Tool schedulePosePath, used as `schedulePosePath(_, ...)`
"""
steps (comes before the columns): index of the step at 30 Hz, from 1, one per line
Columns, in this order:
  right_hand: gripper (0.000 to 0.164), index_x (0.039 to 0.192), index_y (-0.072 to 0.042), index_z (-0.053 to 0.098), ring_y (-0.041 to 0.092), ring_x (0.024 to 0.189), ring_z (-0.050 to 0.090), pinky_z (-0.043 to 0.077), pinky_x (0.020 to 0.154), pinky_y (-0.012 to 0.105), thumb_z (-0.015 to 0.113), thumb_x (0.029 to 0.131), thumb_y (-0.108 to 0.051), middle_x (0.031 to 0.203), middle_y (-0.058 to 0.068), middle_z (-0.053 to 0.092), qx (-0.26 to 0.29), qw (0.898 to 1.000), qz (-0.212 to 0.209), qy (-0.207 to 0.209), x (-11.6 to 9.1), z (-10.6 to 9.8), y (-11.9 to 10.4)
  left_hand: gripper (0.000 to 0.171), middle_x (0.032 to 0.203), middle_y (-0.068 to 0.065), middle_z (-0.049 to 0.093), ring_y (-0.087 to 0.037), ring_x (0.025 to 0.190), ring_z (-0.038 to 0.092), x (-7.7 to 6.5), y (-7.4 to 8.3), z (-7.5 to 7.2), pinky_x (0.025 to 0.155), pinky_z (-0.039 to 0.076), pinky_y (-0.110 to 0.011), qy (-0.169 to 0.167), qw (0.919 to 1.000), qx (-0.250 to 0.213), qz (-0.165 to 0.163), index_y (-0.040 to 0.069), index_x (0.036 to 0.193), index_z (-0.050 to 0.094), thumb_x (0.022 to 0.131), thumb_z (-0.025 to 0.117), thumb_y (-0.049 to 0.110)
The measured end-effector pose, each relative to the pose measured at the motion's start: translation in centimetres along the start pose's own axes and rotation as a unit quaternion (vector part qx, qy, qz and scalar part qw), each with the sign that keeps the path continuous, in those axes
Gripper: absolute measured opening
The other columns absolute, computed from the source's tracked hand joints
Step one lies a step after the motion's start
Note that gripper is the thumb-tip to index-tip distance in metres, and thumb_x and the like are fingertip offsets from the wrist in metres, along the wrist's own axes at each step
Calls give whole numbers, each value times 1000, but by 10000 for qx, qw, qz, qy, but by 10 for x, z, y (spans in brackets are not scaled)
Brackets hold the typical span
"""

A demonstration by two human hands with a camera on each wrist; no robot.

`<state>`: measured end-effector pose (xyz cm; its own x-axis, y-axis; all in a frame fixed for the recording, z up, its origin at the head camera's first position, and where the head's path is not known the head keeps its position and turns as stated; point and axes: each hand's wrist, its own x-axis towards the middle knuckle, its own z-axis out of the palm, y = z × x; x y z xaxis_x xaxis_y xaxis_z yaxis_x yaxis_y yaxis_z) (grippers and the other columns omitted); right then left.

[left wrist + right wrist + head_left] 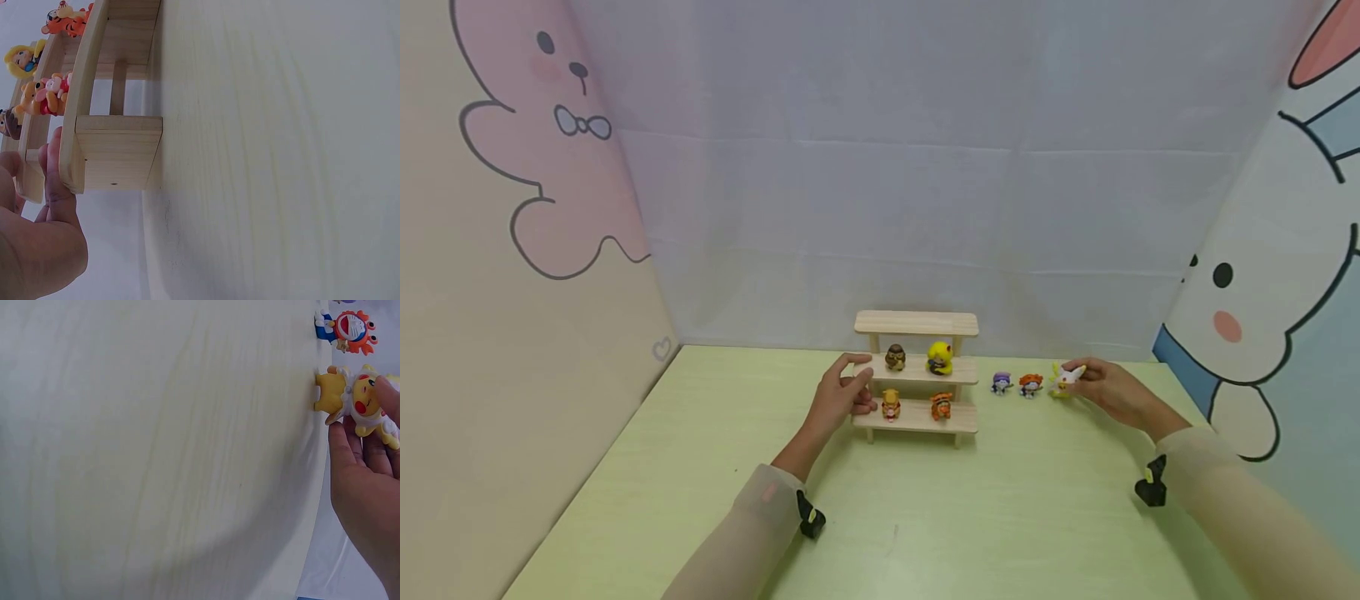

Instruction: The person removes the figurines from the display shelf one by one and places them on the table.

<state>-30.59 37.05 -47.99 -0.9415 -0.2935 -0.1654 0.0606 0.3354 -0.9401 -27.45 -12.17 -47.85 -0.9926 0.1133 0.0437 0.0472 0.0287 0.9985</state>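
Observation:
My left hand (pixel 837 393) grips the left end of a three-tier wooden display shelf (pixel 917 323), with fingers at the middle and lower boards. In the left wrist view, its fingers (pixel 55 181) lie against the end of the lower board. My right hand (pixel 1111 392) pinches a yellow Pikachu figurine (pixel 333 392) in a white outfit with long ears, between thumb and fingers. The figurine stands upright at the table's surface. Beside it are an orange-hooded figurine (pixel 1031 384) and a purple-hooded one (pixel 1002 383).
On the middle board are an owl figurine (pixel 895 357) and a yellow-haired figurine (pixel 939 358). A Pooh figurine (pixel 891 404) and a Tigger figurine (pixel 941 406) stand on the lower board. Behind the pale table (pixel 1000 517) hangs a light cloth (pixel 925 167); printed side panels flank it.

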Motion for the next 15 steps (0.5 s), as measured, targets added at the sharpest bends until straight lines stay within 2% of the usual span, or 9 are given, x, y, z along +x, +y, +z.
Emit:
schedulePosePath(7,47,143,3,44,14,106,62,53,92,22,65,103,-11,127,7,57,90,9999,-59,-24,-1,1,0,39,74,-14,67,-20,63,72,1,-2,-1,58,63,-28,-61,9999,-60,81,15,141,59,105,64,28)
schedulePosePath(15,49,145,3,41,14,107,62,53,93,24,64,104,-11,128,6,56,114,9999,-69,-95,-1,1,1,39,76,-16,68,-20,63,72,1,-3,-1,59,63,-29,-74,9999,-26,86,15,141,59,105,64,29)
